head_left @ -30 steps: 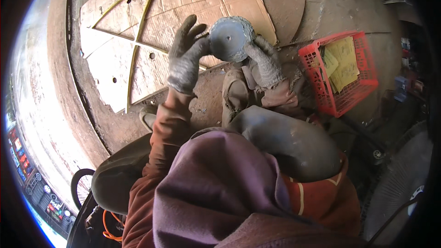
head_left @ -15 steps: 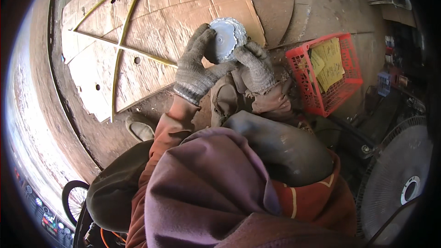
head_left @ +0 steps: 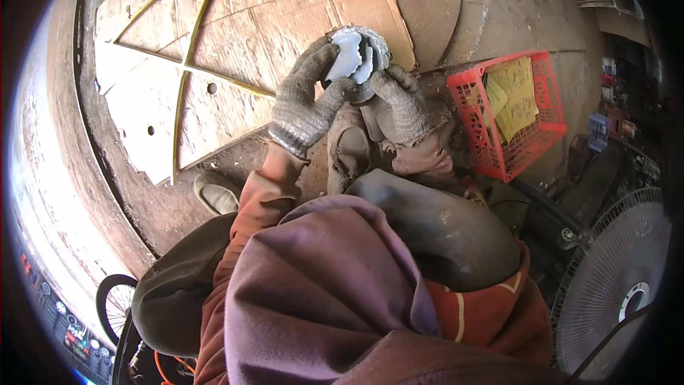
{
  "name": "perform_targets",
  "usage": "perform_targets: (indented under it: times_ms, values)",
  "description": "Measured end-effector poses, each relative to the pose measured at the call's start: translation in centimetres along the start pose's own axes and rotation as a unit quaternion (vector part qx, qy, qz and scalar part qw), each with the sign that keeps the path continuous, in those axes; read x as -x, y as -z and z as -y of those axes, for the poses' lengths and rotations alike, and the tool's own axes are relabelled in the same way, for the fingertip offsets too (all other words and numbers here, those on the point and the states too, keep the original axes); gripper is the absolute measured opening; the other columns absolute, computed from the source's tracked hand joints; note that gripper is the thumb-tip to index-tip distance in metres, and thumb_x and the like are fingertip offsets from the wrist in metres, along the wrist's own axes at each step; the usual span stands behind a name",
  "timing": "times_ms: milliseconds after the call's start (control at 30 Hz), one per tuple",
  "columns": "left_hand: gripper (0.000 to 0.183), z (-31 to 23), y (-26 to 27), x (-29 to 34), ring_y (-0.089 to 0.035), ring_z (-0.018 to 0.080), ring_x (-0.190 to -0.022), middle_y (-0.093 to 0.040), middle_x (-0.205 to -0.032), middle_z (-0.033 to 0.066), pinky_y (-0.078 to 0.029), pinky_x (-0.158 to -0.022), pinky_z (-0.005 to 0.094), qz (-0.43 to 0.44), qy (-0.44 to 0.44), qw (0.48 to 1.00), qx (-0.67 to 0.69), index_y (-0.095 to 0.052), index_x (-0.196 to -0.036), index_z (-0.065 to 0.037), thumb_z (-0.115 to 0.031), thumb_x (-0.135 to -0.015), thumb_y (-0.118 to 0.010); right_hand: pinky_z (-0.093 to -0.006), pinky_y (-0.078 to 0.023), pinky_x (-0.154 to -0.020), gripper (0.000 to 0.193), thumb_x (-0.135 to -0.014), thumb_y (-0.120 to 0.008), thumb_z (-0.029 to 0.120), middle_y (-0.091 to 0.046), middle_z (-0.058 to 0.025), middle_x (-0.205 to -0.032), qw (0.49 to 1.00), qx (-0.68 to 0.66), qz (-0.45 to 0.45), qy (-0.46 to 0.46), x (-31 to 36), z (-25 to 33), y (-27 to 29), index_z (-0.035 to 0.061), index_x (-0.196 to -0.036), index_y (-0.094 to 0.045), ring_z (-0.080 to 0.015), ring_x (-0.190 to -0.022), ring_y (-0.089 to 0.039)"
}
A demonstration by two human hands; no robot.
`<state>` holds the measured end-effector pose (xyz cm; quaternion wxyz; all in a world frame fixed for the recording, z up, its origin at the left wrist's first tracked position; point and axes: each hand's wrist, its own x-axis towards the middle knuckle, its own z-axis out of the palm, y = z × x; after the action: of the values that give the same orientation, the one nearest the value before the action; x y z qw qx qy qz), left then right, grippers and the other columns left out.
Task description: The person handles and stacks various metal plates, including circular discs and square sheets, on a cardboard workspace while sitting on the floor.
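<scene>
A stack of thin silvery metal discs with ragged, wavy rims is held up between my two gloved hands. On its left side, my left hand in a grey knitted glove grips the discs between thumb and fingers. From the lower right, my right hand, gloved the same way, pinches the stack's other edge. The discs are fanned apart, with the upper ones shifted left and a rounder one showing behind them on the right. How many there are I cannot tell.
Flattened cardboard lies beyond my hands, with a yellowish metal frame of crossing bars on it. A red plastic crate holding yellow papers stands to the right. A large fan is at lower right. My shoe rests at lower left.
The discs, nearly aligned before, are now spread apart, and gaps show between their jagged edges. My hands have stayed in almost the same place.
</scene>
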<state>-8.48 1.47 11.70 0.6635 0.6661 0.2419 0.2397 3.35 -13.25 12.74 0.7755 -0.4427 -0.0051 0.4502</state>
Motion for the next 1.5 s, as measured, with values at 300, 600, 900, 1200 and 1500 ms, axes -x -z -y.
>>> perform_targets:
  times_ms: [300, 600, 900, 1200, 1500]
  values:
    - [0.043, -2.1, -0.2, -0.2, -0.069, 0.0153, -0.102, -0.072, -0.121, 0.0087, -0.055, -0.095, 0.0308, -0.036, 0.209, 0.955, 0.206, -0.064, -0.135, 0.003, -0.009, -0.095, -0.074, -0.0355, -0.056, -0.087, 0.006, -0.095, -0.072, 0.006, -0.071, -0.0043, -0.1, 0.999, 0.015, -0.022, 0.027, -0.1, -0.6, -0.1, 0.0031, -0.1, -0.072, -0.0172, -0.092, -0.068]
    - [0.04, 0.2, 2.4, -0.7, -0.072, 0.0202, -0.096, -0.075, -0.112, 0.0109, -0.059, -0.087, 0.0342, -0.053, 0.186, 0.932, 0.308, -0.066, -0.129, 0.006, -0.022, -0.1, -0.069, -0.0415, -0.055, -0.098, 0.008, -0.095, -0.07, 0.005, -0.07, -0.0078, -0.111, 0.998, -0.048, -0.032, -0.015, -0.7, -1.0, 1.2, 0.0053, -0.103, -0.07, -0.022, -0.104, -0.068]
    - [0.034, 3.2, 3.9, -0.4, -0.071, 0.0299, -0.106, -0.071, -0.117, 0.016, -0.062, -0.089, 0.0488, -0.124, 0.197, 0.856, 0.461, -0.063, -0.126, 0.008, -0.013, -0.099, -0.064, -0.0421, -0.058, -0.095, 0.026, -0.095, -0.069, 0.007, -0.07, -0.0148, -0.116, 0.995, -0.007, -0.088, -0.037, -1.3, -2.2, -0.8, -0.0019, -0.119, -0.067, -0.0283, -0.108, -0.068]
    - [0.043, 3.0, 3.7, 1.0, -0.066, 0.0295, -0.121, -0.07, -0.13, 0.0144, -0.052, -0.104, 0.0394, -0.088, -0.139, 0.95, -0.265, -0.067, -0.136, -0.008, 0.0, -0.094, -0.059, -0.0343, -0.056, -0.071, 0.044, -0.097, -0.071, 0.041, -0.073, -0.0038, -0.096, 0.899, 0.436, -0.04, 0.012, 0.8, -1.1, -0.5, 0.0046, -0.123, -0.068, -0.0164, -0.079, -0.068]
    - [0.056, -3.7, -3.8, 3.5, -0.062, 0.0352, -0.125, -0.065, -0.133, 0.0185, -0.049, -0.107, 0.0437, 0.363, -0.232, 0.828, -0.359, -0.056, -0.148, -0.013, -0.017, -0.093, -0.067, -0.0366, -0.059, -0.086, 0.038, -0.093, -0.075, 0.026, -0.076, -0.0127, -0.108, 0.934, 0.324, -0.131, 0.072, 11.5, 0.1, 6.0, 0.0026, -0.123, -0.072, -0.0196, -0.098, -0.072]
